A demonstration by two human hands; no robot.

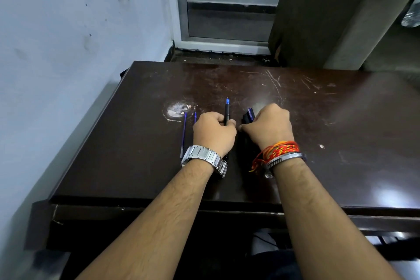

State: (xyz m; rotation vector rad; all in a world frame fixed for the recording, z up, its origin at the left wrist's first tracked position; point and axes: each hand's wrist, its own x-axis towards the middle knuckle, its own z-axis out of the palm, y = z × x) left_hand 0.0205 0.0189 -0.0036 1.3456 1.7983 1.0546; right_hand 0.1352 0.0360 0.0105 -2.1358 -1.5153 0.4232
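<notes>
On the dark brown table (318, 120) my left hand (213, 132) grips a black pen (227, 111) whose blue tip points away from me. To its right my right hand (268, 127) lies curled over a small bundle of dark blue and black pen parts (248, 116), fingers wrapped round them. Two thin blue refills (183, 134) lie side by side on the table just left of my left hand; the second refill (195, 117) is partly hidden by that hand.
A pale worn patch (177, 110) marks the tabletop beyond the refills. A light wall (68, 52) runs along the left edge of the table. A glass door (227, 7) and a dark curtain (318, 18) stand behind the far edge.
</notes>
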